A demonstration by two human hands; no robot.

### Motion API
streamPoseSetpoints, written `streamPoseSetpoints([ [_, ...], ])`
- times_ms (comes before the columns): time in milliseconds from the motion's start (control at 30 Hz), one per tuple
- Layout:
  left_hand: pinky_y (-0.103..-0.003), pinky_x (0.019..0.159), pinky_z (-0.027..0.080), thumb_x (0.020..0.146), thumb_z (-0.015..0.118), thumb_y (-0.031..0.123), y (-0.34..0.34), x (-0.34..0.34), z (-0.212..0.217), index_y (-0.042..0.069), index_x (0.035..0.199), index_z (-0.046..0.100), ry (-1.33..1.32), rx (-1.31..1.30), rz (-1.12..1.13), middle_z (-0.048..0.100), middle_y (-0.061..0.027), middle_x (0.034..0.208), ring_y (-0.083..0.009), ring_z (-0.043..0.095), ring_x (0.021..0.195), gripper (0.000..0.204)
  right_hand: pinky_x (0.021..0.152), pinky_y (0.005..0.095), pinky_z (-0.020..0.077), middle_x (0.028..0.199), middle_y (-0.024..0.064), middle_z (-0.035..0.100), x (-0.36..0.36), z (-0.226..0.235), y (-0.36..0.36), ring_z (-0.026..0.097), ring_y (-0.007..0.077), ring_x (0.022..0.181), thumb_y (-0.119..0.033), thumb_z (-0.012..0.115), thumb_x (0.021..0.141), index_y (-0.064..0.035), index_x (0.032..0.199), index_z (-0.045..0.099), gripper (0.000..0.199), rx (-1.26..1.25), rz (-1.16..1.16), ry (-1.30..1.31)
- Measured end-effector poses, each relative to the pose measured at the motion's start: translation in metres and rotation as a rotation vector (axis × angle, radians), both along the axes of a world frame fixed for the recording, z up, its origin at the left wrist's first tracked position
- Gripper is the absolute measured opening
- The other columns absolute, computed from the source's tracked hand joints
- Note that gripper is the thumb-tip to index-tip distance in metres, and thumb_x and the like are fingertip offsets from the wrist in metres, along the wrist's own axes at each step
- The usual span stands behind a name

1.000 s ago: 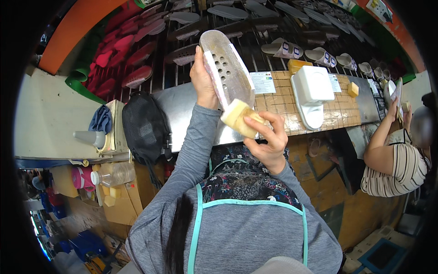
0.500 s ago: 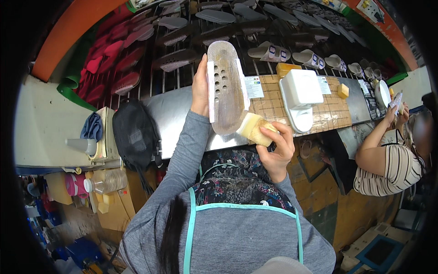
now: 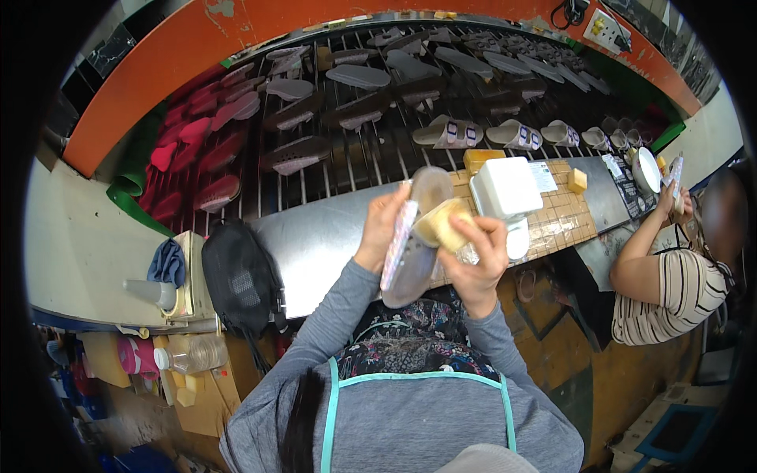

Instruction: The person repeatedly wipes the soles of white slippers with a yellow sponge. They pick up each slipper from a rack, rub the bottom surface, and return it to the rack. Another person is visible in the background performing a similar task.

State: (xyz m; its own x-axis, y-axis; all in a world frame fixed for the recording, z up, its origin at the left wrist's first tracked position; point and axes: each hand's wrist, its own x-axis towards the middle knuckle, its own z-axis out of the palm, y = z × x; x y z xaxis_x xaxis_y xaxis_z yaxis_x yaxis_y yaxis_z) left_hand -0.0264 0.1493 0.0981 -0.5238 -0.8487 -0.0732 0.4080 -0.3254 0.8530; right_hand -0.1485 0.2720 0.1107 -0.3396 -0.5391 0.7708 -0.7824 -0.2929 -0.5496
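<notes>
Down comes the shoe sole, tipped now and closer to the floral apron, and the yellow sponge has run from its lower end to its middle! Right hand: fingers pinching the sponge. Left hand: fingers gripping the sole's left side, above the tabletop. I'd call this 1 sole partly rubbed; blur hides how much remains. Farther off, at least 3 strapped sandals and several grey soles sit on the rack, finished or not, unclear.

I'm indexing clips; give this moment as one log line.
left hand: holds sole | right hand: holds sponge over sole | bench: white container
</notes>
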Motion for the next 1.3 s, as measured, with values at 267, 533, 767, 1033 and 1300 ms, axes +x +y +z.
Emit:
streamPoseSetpoints([
  [267,-0.022,0.051,0.045,0.094,0.061,0.041,-0.006,0.002,-0.018,0.005,0.084,0.068,-0.013,0.107,0.121,0.066,-0.0010,0.076,-0.0070,0.057,0.057,0.037,0.079,0.0372,0.0407,0.093,0.0078,0.056,0.009,-0.015,-0.019,0.054,0.0239,0.087,-0.010,0.078,0.059,-0.0111,0.110,0.071,0.052,-0.006,0.018,-0.009],
  [533,-0.029,0.079,0.052,0.101,0.044,0.047,-0.097,0.015,-0.056,0.001,0.100,0.061,0.097,0.094,0.657,0.064,-0.0062,0.094,-0.0142,0.062,0.088,0.049,0.076,0.0316,0.0502,0.090,0.0100,0.061,-0.003,-0.035,0.025,0.061,0.0234,0.083,0.001,0.071,0.062,-0.0024,0.098,0.071,0.036,0.169,0.152,-0.309],
  [767,-0.030,0.075,0.048,0.094,0.061,0.018,-0.160,0.022,-0.103,0.002,0.091,0.063,-0.216,-0.197,0.421,0.067,-0.0055,0.086,-0.0172,0.061,0.080,0.016,0.085,0.0311,0.0453,0.097,0.0082,0.055,-0.044,-0.053,0.050,0.056,0.0207,0.092,0.004,0.069,0.066,0.0006,0.104,0.067,0.038,0.147,0.044,-0.467],
  [1033,-0.051,0.083,0.043,0.081,0.070,0.029,-0.152,0.004,-0.092,0.007,0.080,0.074,-1.740,-0.663,0.532,0.071,-0.0160,0.082,-0.0367,0.067,0.080,0.022,0.083,0.0337,0.0453,0.097,0.0095,0.055,-0.082,-0.068,0.074,0.056,0.0239,0.092,0.004,0.069,0.066,-0.0019,0.105,0.066,0.039,0.062,-0.224,-0.352],
  [1300,-0.056,0.105,0.029,0.073,0.070,0.058,-0.189,-0.159,-0.082,0.010,0.127,0.061,-1.437,-0.922,0.113,0.057,-0.0191,0.130,-0.0408,0.042,0.128,0.073,0.080,0.0386,0.0483,0.096,0.0124,0.058,-0.105,-0.078,0.109,0.058,0.0295,0.089,0.004,0.068,0.063,-0.0043,0.102,0.065,0.040,0.100,-0.572,-0.167],
])
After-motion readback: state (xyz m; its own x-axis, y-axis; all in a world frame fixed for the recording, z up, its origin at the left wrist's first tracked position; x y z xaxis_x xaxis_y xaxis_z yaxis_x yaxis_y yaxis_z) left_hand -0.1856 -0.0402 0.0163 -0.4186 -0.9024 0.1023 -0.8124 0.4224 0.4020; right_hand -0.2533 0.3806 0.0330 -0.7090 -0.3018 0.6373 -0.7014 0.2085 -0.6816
